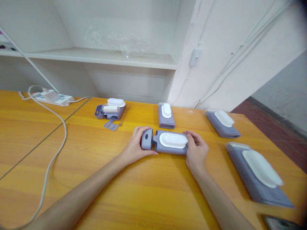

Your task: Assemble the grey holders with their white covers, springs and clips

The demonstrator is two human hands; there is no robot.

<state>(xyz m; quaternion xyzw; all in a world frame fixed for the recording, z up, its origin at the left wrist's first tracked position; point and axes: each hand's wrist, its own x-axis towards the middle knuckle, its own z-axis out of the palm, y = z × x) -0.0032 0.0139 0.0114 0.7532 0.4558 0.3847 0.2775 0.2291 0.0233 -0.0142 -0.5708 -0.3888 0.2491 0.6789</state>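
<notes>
bench (72, 179): orange wood grain, dark seam on left | walls (240, 48): white, thin cables running diagonally, small wall box (195, 57) | shelf (103, 57): white, clear plastic film (115, 40) on it | floor (273, 123): dark red, at right | light: even, soft

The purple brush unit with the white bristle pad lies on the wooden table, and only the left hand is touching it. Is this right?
Not quite. The head view shows both hands on the purple brush unit: the left hand holds its end cap and the right hand holds the other end. It does lie on the wooden table.
</notes>
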